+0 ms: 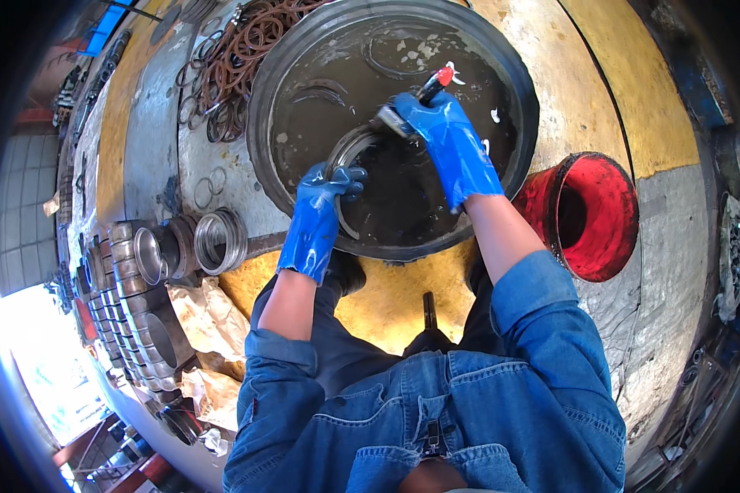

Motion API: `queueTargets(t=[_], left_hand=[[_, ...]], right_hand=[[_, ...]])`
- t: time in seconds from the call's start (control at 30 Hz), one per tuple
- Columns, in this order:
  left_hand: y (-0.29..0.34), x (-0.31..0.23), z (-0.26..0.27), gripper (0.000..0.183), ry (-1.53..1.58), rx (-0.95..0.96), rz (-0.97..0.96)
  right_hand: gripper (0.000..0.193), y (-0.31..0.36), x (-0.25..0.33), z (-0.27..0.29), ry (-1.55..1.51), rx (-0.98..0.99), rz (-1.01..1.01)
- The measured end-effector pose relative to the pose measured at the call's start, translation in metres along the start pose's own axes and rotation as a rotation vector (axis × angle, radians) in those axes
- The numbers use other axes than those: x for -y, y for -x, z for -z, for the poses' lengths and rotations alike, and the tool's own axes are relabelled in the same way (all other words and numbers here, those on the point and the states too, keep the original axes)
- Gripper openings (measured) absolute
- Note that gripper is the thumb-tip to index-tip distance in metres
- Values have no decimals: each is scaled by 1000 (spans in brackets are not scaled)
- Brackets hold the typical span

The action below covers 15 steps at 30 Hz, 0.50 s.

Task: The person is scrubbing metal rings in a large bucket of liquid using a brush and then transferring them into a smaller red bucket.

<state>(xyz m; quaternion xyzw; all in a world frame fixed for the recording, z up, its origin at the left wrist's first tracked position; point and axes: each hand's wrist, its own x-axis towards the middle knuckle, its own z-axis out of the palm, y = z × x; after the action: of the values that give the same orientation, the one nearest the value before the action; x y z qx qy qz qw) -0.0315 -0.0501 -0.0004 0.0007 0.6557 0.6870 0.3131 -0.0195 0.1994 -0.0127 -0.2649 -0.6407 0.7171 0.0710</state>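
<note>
Over a wide round tub of dark, murky liquid, both my hands are at work in blue rubber gloves. My left hand is closed round the near left side of a shiny metal ring, tilted above the liquid. A brush with a black handle and red tip is gripped in my right hand. Its blurred head lies against the far right part of the ring, and the bristles cannot be made out. More ring shapes show partly sunk in the liquid, beside light patches of foam.
Rusty brown rings are heaped left of the tub. Nearer, bright metal rings stand by rows of metal cylinders and crumpled brown paper. A red bucket lies on its side at the right, close to the tub.
</note>
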Motion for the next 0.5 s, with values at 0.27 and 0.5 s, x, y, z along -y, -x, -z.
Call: queueTargets(t=[0.27,0.5], left_hand=[[4,0,-7,34,83,-23,-43],[2,-21,-20,37,72,81,246]], right_hand=[[30,30,24,-26,22,224,100],[38,5,-4,16,447,-164,-89]])
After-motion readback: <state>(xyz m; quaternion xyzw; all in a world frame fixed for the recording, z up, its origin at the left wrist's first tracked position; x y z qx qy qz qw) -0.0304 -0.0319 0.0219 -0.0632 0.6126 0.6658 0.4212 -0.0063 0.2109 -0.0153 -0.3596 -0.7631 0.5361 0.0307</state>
